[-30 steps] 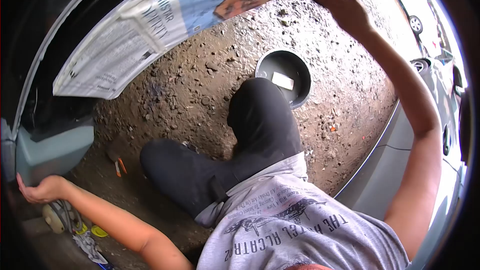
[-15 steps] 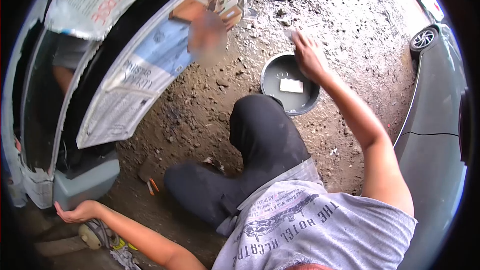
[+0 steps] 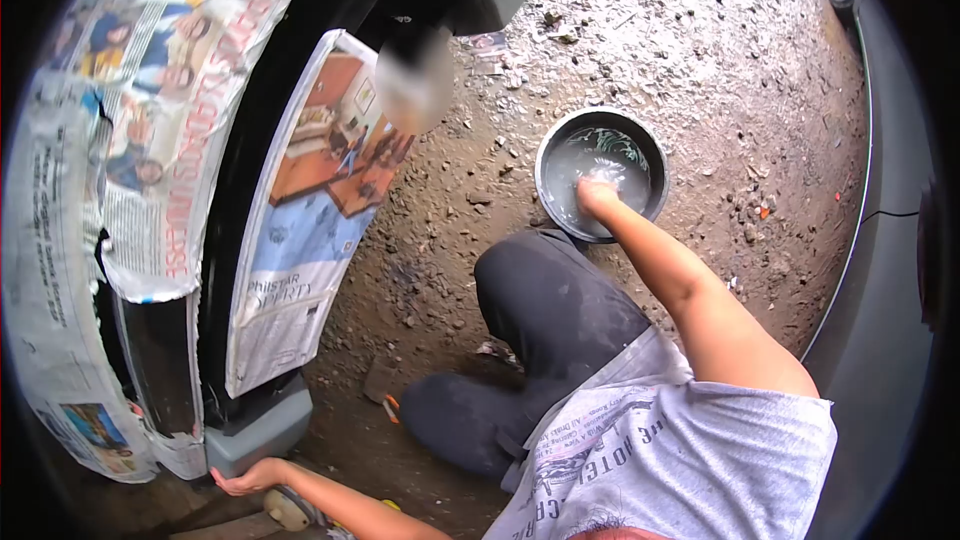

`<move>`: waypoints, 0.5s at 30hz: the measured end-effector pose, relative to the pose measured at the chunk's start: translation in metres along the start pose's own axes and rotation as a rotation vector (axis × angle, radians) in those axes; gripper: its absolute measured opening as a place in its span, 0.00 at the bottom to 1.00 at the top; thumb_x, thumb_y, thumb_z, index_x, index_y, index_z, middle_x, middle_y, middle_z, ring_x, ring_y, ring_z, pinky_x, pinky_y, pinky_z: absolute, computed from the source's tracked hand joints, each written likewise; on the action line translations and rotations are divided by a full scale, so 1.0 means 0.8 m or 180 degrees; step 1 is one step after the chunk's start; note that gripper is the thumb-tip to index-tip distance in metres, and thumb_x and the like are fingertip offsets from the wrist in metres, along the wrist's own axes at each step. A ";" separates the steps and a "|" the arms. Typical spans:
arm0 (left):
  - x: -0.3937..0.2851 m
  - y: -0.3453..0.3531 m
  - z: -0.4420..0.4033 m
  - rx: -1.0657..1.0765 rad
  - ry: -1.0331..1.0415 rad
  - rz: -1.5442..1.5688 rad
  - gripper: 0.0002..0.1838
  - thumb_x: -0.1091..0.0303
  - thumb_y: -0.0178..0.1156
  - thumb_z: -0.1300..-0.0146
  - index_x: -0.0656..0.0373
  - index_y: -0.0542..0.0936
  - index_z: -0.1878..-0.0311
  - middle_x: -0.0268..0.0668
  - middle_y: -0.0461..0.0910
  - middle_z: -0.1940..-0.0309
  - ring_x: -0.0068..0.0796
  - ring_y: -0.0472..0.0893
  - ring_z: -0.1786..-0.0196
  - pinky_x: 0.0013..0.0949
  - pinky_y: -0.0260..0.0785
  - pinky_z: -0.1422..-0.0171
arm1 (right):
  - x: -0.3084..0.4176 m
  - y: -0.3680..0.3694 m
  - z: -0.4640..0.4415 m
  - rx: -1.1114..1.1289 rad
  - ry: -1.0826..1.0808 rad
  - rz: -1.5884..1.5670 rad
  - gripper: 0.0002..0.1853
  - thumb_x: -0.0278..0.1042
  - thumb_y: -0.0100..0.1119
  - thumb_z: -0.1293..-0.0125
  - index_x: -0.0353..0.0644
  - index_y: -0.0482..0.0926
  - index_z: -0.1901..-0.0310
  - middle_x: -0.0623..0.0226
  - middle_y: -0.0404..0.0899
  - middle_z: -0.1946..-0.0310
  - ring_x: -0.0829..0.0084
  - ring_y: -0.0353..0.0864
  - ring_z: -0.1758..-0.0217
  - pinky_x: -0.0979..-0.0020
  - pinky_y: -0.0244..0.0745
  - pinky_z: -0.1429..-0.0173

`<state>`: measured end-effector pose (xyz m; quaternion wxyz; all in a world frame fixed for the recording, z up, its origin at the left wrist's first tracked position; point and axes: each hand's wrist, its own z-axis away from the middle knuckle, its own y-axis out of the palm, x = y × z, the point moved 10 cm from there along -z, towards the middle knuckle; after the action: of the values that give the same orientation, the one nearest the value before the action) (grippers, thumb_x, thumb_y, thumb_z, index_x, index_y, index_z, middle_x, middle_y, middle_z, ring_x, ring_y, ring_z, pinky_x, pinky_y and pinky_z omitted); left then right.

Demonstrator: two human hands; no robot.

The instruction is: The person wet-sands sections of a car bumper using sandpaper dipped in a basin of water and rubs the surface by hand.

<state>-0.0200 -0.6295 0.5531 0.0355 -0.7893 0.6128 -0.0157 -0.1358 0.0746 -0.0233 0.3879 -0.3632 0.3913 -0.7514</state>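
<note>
My right hand is dipped into the cloudy water of a round black basin, and its fingers are hidden under the surface. At the lower left, my left hand is turned palm up with its fingers stretched out. It lies against or just under the lower corner of a grey bumper part; whether it bears any weight there cannot be seen.
Newspaper sheets cover parts of the vehicle on the left, and another printed sheet hangs beside a black panel. Wet, stony ground surrounds the basin. A dark grey car stands along the right edge.
My right hand has come down into the basin from above its rim, where it held a small pale piece. The white block in the basin no longer shows. My left hand remains by the bumper corner.
</note>
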 end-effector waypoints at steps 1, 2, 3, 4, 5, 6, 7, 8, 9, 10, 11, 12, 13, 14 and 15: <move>0.000 0.000 0.000 0.0013 0.0018 0.0003 0.28 0.59 0.32 0.19 0.68 0.82 0.48 0.48 0.82 0.48 0.46 0.78 0.42 0.46 0.64 0.33 | 0.006 -0.044 0.028 -0.0696 -0.0243 0.0086 0.12 0.36 0.56 0.34 0.46 0.85 0.53 0.56 0.83 0.49 0.53 0.84 0.47 0.50 0.77 0.49; 0.002 0.001 0.001 0.0019 0.0034 0.0002 0.28 0.59 0.32 0.19 0.68 0.82 0.48 0.48 0.82 0.48 0.46 0.78 0.42 0.46 0.64 0.33 | 0.019 -0.094 0.059 -0.1399 -0.0481 0.0176 0.11 0.36 0.57 0.35 0.48 0.85 0.54 0.57 0.83 0.52 0.53 0.85 0.50 0.51 0.77 0.51; 0.002 0.001 0.000 0.0029 0.0054 -0.0002 0.28 0.59 0.32 0.19 0.68 0.82 0.48 0.48 0.82 0.47 0.46 0.78 0.42 0.46 0.64 0.33 | 0.011 -0.119 0.079 -0.1959 -0.0641 0.0013 0.11 0.37 0.59 0.38 0.50 0.85 0.55 0.60 0.83 0.62 0.56 0.84 0.60 0.55 0.74 0.55; 0.003 0.000 0.001 0.0025 -0.0035 0.0058 0.28 0.59 0.32 0.19 0.68 0.81 0.48 0.48 0.82 0.47 0.46 0.78 0.42 0.46 0.64 0.33 | -0.007 -0.136 0.088 -0.1848 -0.0446 -0.0504 0.09 0.35 0.61 0.38 0.49 0.84 0.57 0.61 0.83 0.63 0.58 0.84 0.60 0.57 0.74 0.56; 0.002 0.000 0.001 0.0022 -0.0009 0.0029 0.28 0.59 0.32 0.20 0.68 0.81 0.48 0.48 0.82 0.47 0.46 0.78 0.42 0.46 0.64 0.32 | -0.023 -0.152 0.099 -0.1724 -0.0243 -0.1022 0.07 0.34 0.62 0.38 0.47 0.83 0.59 0.62 0.83 0.64 0.59 0.84 0.61 0.59 0.75 0.56; 0.002 0.000 0.001 0.0021 0.0018 0.0002 0.28 0.59 0.32 0.20 0.68 0.81 0.48 0.48 0.81 0.47 0.46 0.77 0.42 0.46 0.64 0.32 | -0.049 -0.158 0.105 -0.1552 0.0156 -0.2015 0.06 0.31 0.65 0.39 0.46 0.82 0.61 0.62 0.83 0.65 0.62 0.84 0.62 0.62 0.74 0.57; 0.001 0.000 0.001 0.0019 0.0042 -0.0029 0.28 0.59 0.32 0.20 0.68 0.81 0.48 0.48 0.81 0.47 0.46 0.77 0.42 0.46 0.64 0.32 | -0.069 -0.148 0.108 -0.1347 0.0557 -0.2998 0.06 0.29 0.67 0.40 0.44 0.81 0.62 0.63 0.82 0.67 0.66 0.84 0.63 0.65 0.74 0.58; 0.000 -0.001 0.001 0.0022 -0.0058 0.0066 0.28 0.59 0.32 0.20 0.68 0.81 0.48 0.49 0.81 0.47 0.46 0.78 0.42 0.46 0.64 0.32 | -0.086 -0.109 0.084 -0.0854 0.0579 -0.3444 0.09 0.27 0.70 0.42 0.41 0.79 0.62 0.67 0.81 0.68 0.71 0.82 0.63 0.67 0.74 0.59; -0.002 -0.002 0.001 -0.0001 0.0031 0.0019 0.28 0.59 0.32 0.20 0.68 0.81 0.48 0.49 0.81 0.47 0.46 0.78 0.42 0.46 0.64 0.32 | -0.075 -0.091 0.082 -0.0229 0.0640 -0.4812 0.12 0.24 0.69 0.43 0.40 0.77 0.58 0.69 0.81 0.65 0.75 0.80 0.61 0.70 0.74 0.55; -0.005 -0.001 0.001 -0.0027 0.0116 -0.0027 0.28 0.59 0.32 0.20 0.68 0.81 0.48 0.49 0.81 0.47 0.46 0.78 0.42 0.46 0.65 0.32 | -0.063 -0.092 0.084 -0.0066 0.0574 -0.5478 0.14 0.23 0.67 0.42 0.40 0.77 0.55 0.69 0.81 0.63 0.74 0.80 0.59 0.71 0.74 0.52; -0.006 -0.001 0.003 -0.0053 0.0197 -0.0074 0.28 0.58 0.32 0.20 0.67 0.81 0.48 0.49 0.81 0.47 0.46 0.78 0.43 0.46 0.65 0.32 | -0.044 -0.102 0.087 0.0103 0.0496 -0.6139 0.16 0.23 0.66 0.42 0.40 0.77 0.52 0.68 0.81 0.60 0.74 0.79 0.58 0.72 0.74 0.50; -0.006 0.000 0.004 -0.0032 0.0222 -0.0195 0.25 0.60 0.35 0.20 0.66 0.80 0.46 0.48 0.81 0.47 0.47 0.78 0.43 0.47 0.67 0.34 | -0.022 -0.122 0.086 0.0218 0.0236 -0.6242 0.17 0.22 0.63 0.40 0.40 0.76 0.48 0.66 0.81 0.57 0.72 0.79 0.55 0.72 0.73 0.45; -0.007 0.000 0.005 -0.0033 0.0312 -0.0286 0.24 0.61 0.36 0.20 0.65 0.80 0.45 0.47 0.80 0.47 0.47 0.78 0.43 0.47 0.68 0.35 | -0.012 -0.117 0.079 0.0434 0.0374 -0.6424 0.20 0.26 0.64 0.38 0.39 0.75 0.44 0.65 0.81 0.54 0.71 0.80 0.52 0.68 0.75 0.43; -0.011 -0.001 0.006 -0.0033 0.0400 -0.0382 0.22 0.62 0.37 0.21 0.65 0.79 0.45 0.47 0.80 0.47 0.47 0.78 0.42 0.47 0.68 0.35 | 0.009 -0.128 0.071 0.0654 0.0206 -0.6835 0.22 0.27 0.65 0.38 0.38 0.74 0.42 0.64 0.80 0.53 0.70 0.80 0.50 0.67 0.75 0.41; -0.015 -0.001 0.006 -0.0033 0.0479 -0.0481 0.21 0.63 0.38 0.21 0.64 0.79 0.44 0.46 0.80 0.47 0.47 0.78 0.42 0.47 0.69 0.36 | 0.033 -0.145 0.067 0.0878 0.0022 -0.7231 0.24 0.28 0.66 0.38 0.38 0.73 0.40 0.64 0.80 0.52 0.70 0.81 0.49 0.65 0.76 0.40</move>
<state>-0.0219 -0.6179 0.5485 -0.0160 -0.8300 0.5525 -0.0745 -0.1364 0.0809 0.1068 -0.4798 -0.4592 -0.2477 -0.7054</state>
